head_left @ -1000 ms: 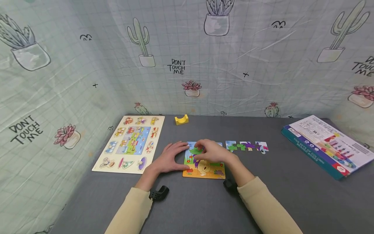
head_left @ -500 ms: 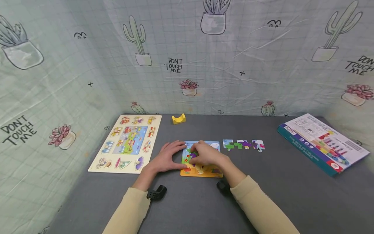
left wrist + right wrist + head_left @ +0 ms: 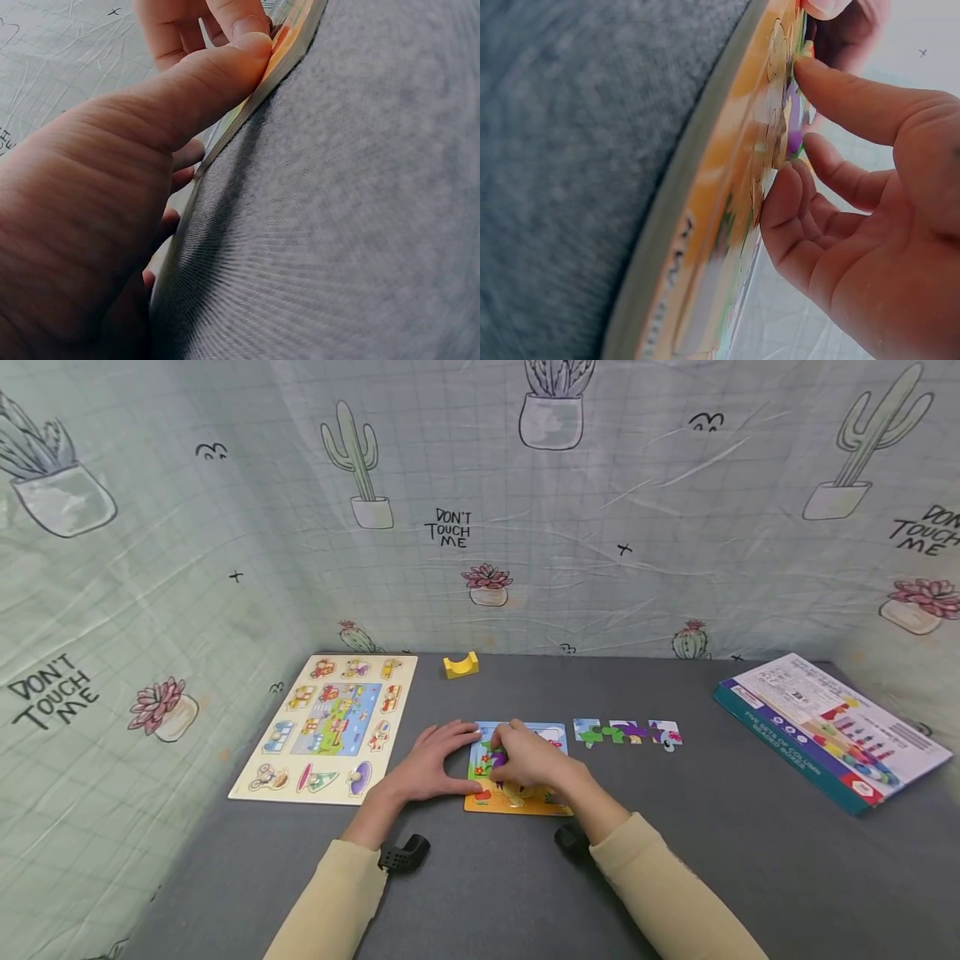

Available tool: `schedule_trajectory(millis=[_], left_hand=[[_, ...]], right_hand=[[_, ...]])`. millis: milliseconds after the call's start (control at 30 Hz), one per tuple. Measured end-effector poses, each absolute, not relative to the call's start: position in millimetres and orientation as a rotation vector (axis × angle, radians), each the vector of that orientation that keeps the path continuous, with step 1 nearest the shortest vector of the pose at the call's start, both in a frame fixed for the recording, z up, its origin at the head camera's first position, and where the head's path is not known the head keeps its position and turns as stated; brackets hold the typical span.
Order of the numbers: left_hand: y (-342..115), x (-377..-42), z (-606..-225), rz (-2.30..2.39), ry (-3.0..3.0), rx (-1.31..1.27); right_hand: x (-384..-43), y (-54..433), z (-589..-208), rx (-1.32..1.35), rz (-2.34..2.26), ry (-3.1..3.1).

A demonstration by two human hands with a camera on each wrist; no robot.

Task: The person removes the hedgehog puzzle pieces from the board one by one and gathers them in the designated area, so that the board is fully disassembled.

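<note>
A small jigsaw board [image 3: 517, 806] with an orange lower strip and blue top lies on the dark table. My left hand [image 3: 427, 767] rests at its left side, fingers spread, touching the edge. In the left wrist view, the thumb [image 3: 225, 75] presses on the board's orange corner. Over the board's middle, my right hand [image 3: 528, 758] pinches a puzzle piece [image 3: 795, 140] with purple and green on it. The right wrist view shows that piece between thumb and fingers, close against the board. The right hand hides much of the picture.
Several loose puzzle pieces [image 3: 626, 732] lie in a row right of the board. A large wooden peg puzzle [image 3: 322, 727] is at the left, with a yellow arched block [image 3: 461, 665] behind. A box [image 3: 832, 727] lies at the right. A cactus-print cloth [image 3: 570, 568] hangs behind.
My right hand has lowered slightly and shifted a little left over the board, covering more of its middle. The left hand stays at the board's edge. The head view has shifted slightly.
</note>
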State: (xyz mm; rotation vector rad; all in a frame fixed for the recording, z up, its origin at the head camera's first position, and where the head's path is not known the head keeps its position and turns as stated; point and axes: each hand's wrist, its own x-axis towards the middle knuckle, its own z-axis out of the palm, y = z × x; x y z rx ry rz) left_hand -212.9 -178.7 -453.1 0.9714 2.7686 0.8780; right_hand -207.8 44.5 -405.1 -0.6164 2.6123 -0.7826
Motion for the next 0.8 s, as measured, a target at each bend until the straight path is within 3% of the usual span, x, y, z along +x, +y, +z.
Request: schedule_trajectory(millis=[800], left_hand=[[-177.7, -212.7, -452.0, 0.865, 2.773, 0.948]], right_hand=[[-206.1, 54.0, -403.4, -0.704, -1.072, 2.611]])
